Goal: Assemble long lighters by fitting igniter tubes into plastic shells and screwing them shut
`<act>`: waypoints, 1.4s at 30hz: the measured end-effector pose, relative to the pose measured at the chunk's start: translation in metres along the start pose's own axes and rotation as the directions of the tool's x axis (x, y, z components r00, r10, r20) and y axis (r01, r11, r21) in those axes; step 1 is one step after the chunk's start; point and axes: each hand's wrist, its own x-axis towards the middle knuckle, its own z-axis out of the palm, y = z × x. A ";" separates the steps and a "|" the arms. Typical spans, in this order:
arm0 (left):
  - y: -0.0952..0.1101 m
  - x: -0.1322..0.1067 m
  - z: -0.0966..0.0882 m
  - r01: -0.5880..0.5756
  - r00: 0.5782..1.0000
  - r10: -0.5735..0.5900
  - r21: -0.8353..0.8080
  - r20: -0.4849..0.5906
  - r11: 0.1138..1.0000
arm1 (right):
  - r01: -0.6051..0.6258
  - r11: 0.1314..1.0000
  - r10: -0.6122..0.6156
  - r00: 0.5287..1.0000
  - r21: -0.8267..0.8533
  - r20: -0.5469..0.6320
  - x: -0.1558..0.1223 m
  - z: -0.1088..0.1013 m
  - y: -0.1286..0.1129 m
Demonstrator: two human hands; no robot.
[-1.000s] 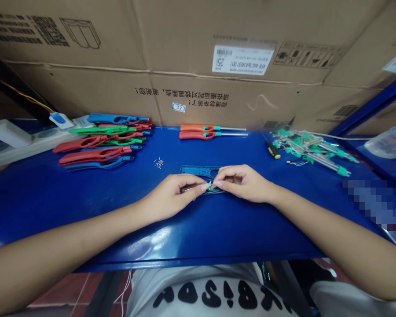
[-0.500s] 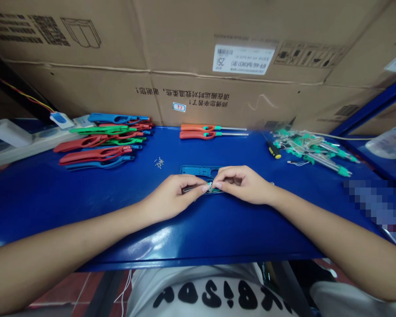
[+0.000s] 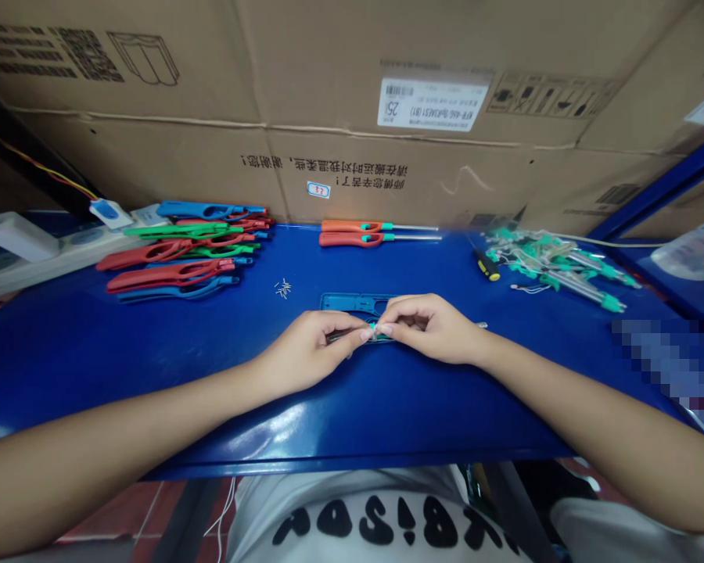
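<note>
My left hand [image 3: 314, 352] and my right hand [image 3: 437, 328] meet over the middle of the table. Thumbs and forefingers of both are pinched together at a small green lighter part [image 3: 374, 332] with thin pale wire about it. Beneath the fingers lies a blue lighter shell half, mostly hidden. Just behind it rests a second blue lighter shell half [image 3: 352, 303], its inner side up. A metal tip [image 3: 482, 325] sticks out beyond my right hand. Exactly how each fingertip grips the green part is hard to make out.
Red, green and blue lighter handles [image 3: 170, 250] are piled at left beside a power strip [image 3: 82, 246]. Small screws [image 3: 282, 289] lie nearer. Two assembled lighters [image 3: 352, 238] sit by the cardboard box [image 3: 328, 102]. A screwdriver [image 3: 488, 268] and green-ended metal tubes [image 3: 569, 274] are right.
My fingertips have shifted very slightly at the green part, and a little more of the metal tip shows past my right hand. Everything else stays put.
</note>
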 end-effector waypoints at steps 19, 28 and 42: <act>0.002 0.001 -0.004 0.078 0.997 -0.077 -0.082 0.012 0.994 | -0.231 0.955 0.230 0.973 0.189 0.028 0.003 -0.009 -0.005; 0.000 0.000 -0.001 0.055 0.998 -0.055 -0.007 -0.002 0.998 | -0.154 0.979 0.164 0.984 0.133 -0.064 0.000 0.000 0.003; -0.001 0.000 0.001 0.027 0.999 -0.027 0.021 -0.024 0.999 | -0.040 0.998 0.047 0.987 0.045 -0.151 -0.001 0.007 0.007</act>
